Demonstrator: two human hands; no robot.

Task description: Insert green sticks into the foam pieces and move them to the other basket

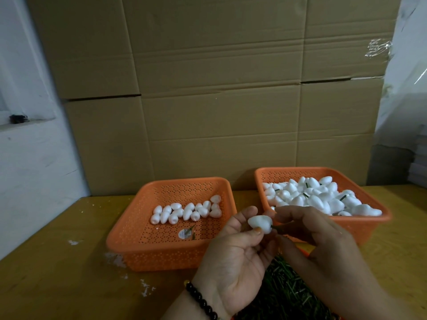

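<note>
1. Grip, left hand (240, 245): lower centre of the frame, palm up. Thumb and curled fingers pinch a white foam piece (260, 224). Hold appears firm; a beaded bracelet (201, 301) sits at the wrist.
2. Grip, right hand (318, 236): just right of the foam piece, fingertips closed on a green stick (276, 227). Only a short length of stick shows between fingers and foam. Its tip meets the foam; depth of entry cannot be told.
3. Stage, as judged: insertion in progress, transfer not yet made.
4. Left basket (129, 232), centre left: holds a row of plain foam pieces (187, 210) along its far side, plus a round label and stray green bits on the floor.
5. Right basket (379, 218), centre right: heaped with foam pieces (318, 197), several showing green stems. Judged to be the destination.
6. Risk A: a stick pushed off-axis could exit the side or split the foam, since the piece is small and soft.
7. Risk B: too hard a squeeze by the left hand could dent the foam.
8. Risk C: a shallow insertion could let the stick drop out when the piece lands on the heap.
9. Risk D: the right basket is piled near its rim; a tossed piece could roll out.
10. Surroundings: a loose pile of green sticks (286, 289) lies at lower centre beneath the hands. White crumbs mark the yellow table (57, 262). Cardboard boxes (208, 88) fill the upper frame behind.
11. Obstruction: the right hand partly hides the right basket's near edge. Nothing else blocks the path there.
</note>
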